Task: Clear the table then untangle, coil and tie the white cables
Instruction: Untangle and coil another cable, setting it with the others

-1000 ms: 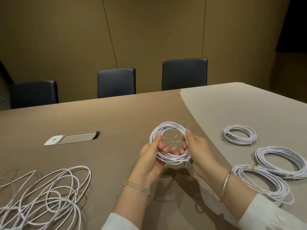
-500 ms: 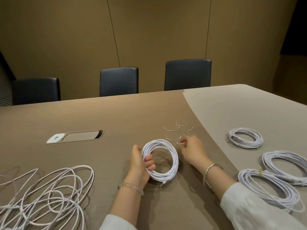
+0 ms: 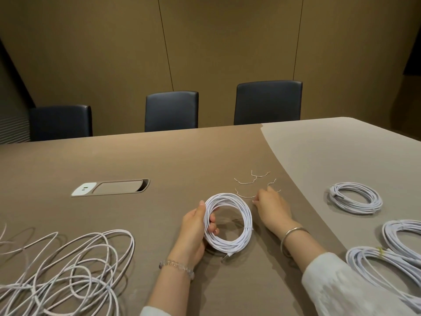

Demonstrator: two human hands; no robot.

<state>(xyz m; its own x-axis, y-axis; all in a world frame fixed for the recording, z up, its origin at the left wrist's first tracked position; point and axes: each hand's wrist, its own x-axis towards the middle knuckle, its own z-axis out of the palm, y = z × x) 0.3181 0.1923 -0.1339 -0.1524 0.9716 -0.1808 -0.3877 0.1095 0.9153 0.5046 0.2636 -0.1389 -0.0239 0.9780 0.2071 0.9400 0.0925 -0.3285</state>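
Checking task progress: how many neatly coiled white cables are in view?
4: one coil gripped by the left hand; three on the table's right side, far, middle, near. The tangle isn't counted.

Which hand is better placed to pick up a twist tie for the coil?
The right hand: its fingertips are already at the twist ties on the table. The left hand is busy gripping the coiled white cable.

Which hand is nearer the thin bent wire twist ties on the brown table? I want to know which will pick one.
Right. The right hand reaches its fingertips among the wire twist ties; the left hand sits nearer the person, gripping the coiled white cable.
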